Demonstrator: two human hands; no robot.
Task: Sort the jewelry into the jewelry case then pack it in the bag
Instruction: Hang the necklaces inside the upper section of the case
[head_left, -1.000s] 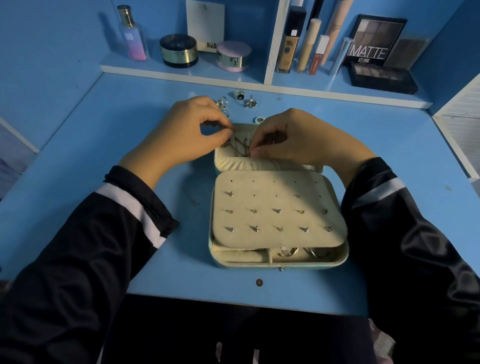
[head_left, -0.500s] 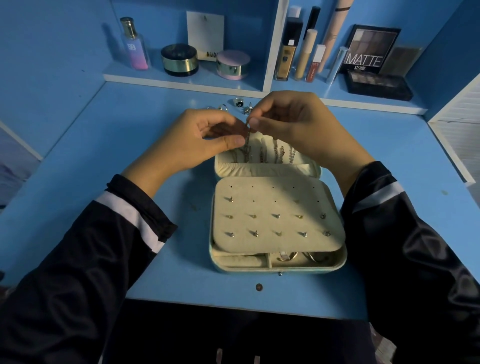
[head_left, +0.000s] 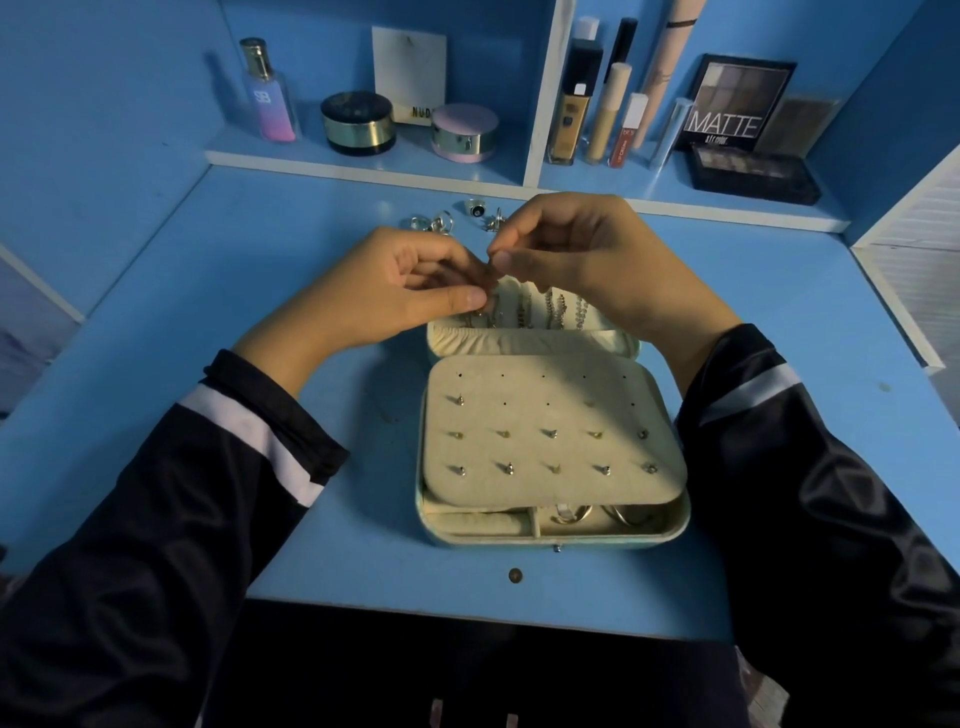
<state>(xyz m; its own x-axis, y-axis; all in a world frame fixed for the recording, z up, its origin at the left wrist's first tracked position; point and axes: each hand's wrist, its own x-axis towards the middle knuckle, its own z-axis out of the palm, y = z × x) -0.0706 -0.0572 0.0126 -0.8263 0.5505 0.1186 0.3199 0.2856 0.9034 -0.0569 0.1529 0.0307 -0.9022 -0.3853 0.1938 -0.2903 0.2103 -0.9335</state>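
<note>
While the left hand and the right hand pinch one thin piece above the open case, its lid holds about five chains, its flap eleven studs, its tray rings; four loose rings lie behind on the desk.

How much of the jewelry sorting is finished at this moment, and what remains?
Done: stud earrings sit in the panel, chains hang in the lid, rings lie in the front compartment of the jewelry case. In hand: left hand and right hand pinch a thin piece over the lid. Left: loose rings on the desk behind; the case is open; no bag is in view.
</note>
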